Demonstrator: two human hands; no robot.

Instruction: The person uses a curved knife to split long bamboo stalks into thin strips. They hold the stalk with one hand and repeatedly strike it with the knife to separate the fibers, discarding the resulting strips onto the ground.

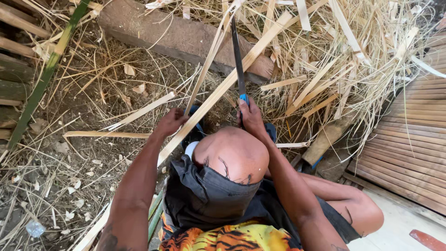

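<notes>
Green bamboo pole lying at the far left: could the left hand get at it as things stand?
Probably not right now. The left hand is closed on the long pale bamboo strip, and the green bamboo pole lies well off to the left across the littered ground. Nothing blocks the way.

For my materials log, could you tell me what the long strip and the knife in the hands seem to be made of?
Strip: probably split bamboo, pale, matte, fibrous, like the shavings around it. Knife: dark, dull blade, likely metal; blue handle, possibly plastic, mostly covered by the right hand. Left hand grips the strip.
</notes>
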